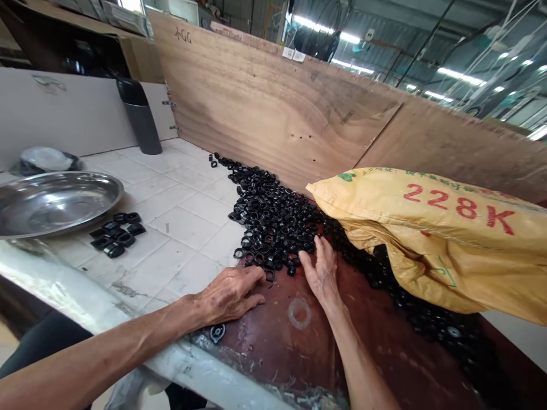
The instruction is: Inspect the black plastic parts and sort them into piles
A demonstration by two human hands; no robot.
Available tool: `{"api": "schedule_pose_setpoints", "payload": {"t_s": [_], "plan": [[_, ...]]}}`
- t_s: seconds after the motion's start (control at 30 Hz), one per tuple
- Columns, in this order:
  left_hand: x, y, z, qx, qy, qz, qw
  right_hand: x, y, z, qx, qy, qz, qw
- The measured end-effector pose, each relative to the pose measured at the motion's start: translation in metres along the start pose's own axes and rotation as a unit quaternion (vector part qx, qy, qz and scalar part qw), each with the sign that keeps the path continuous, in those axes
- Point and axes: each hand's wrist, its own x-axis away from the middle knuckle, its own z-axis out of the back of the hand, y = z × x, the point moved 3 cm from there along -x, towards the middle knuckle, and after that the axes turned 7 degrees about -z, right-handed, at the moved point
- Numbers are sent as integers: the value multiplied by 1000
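Observation:
A big heap of small black plastic rings [269, 210] lies on the tiled worktop against a plywood wall. My left hand [231, 293] rests palm down at the near edge of the heap, fingers stretched toward the rings. My right hand [320, 267] lies edge-on with its fingers straight, touching the rings at the heap's near side. Neither hand holds anything that I can see. A yellow woven sack [431, 228] marked 228K lies on its side at the right, rings spilling from under it.
A steel bowl [55, 202] sits at the left, with a small cluster of black rings [117, 233] beside it. A dark flask [141, 117] stands at the back. One loose ring [217, 332] lies near the front edge. A plywood wall [273, 108] closes the back.

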Motion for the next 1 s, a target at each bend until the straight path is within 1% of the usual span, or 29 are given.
{"api": "schedule_pose_setpoints", "payload": {"t_s": [0.1, 0.17, 0.27, 0.33, 0.4, 0.47, 0.53, 0.67, 0.77, 0.83, 0.87, 0.97, 1.0], "plan": [[0, -3, -5, -10, -14, -8, 1000, -2, 1, -9, 60, -47, 9, 997], [0, -3, -6, -22, -17, -28, 999, -3, -2, -12, 83, -80, 20, 993], [-2, 2, -7, -41, -29, -58, 997, -5, -7, -14, 54, -103, 52, 992], [-3, 4, -7, -56, -34, -50, 997, -5, -10, -16, 25, -97, 63, 993], [-5, 4, -7, -73, -33, -20, 997, -2, -13, -16, 0, -82, 64, 995], [-6, 3, -8, -79, -29, 6, 996, 4, -21, -18, -22, -66, 63, 996], [-6, 2, -9, -79, -22, 17, 996, 12, -31, -19, -40, -56, 59, 996], [-6, 3, -9, -90, -6, 0, 996, 28, -52, -27, -77, -52, 41, 995], [-6, 5, -9, -106, -17, -20, 994, 32, -62, -28, -115, -60, 29, 991], [-6, 5, -9, -112, -25, -18, 993, 28, -61, -21, -137, -61, 15, 989], [-6, 5, -9, -112, -26, -16, 993, 25, -58, -15, -145, -58, 6, 988], [-7, 7, -9, -102, -29, -10, 994, 13, -48, 16, -148, -50, -24, 987], [-8, 8, -9, -100, -31, -8, 994, 10, -45, 28, -144, -61, -33, 987]]}}
